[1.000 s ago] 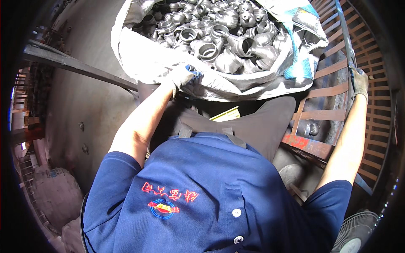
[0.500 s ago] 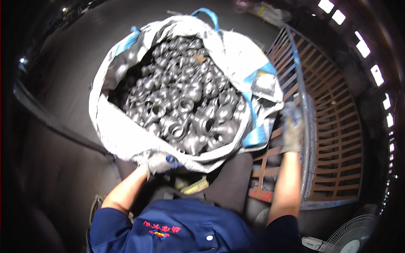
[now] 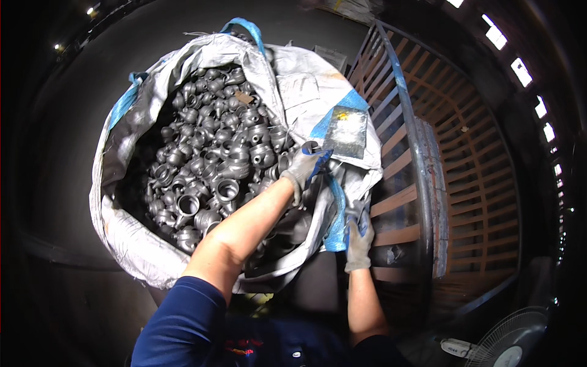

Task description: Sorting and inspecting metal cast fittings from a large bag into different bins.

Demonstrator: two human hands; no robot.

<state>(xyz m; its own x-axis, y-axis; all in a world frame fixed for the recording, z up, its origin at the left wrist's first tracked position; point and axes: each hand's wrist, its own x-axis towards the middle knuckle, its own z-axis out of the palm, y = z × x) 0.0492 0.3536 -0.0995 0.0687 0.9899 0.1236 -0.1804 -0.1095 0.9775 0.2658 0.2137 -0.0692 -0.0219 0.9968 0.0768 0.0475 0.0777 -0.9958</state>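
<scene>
A large white woven bulk bag (image 3: pixel 143 248) with blue straps stands in front of me. Inside lies a heap of dark grey metal pipe fittings (image 3: pixel 227 188). My left hand (image 3: pixel 307 165), in a grey glove with blue on it, reaches across the heap to the bag's right rim. Its fingers are curled on the folded fabric there; a small dark curved shape shows at the fingertips, too unclear to name. Lower and outside the bag, my gloved right hand (image 3: pixel 359 240) is closed at the bag's side, beside a hanging blue strap (image 3: pixel 336 223). Its fingertips are partly hidden.
To the right stands a slatted metal crate (image 3: pixel 422 183) with a blue-grey frame and rusty slats, close to the bag. A fan (image 3: pixel 510 345) sits at the lower right. A clear pouch (image 3: pixel 347 131) with a label hangs on the bag; a brown scrap (image 3: pixel 243 97) lies on the fittings.
My left hand has moved from the bag's near rim across to its right rim. My right hand has come from the crate's rail to the bag's side. The whole view has shifted.
</scene>
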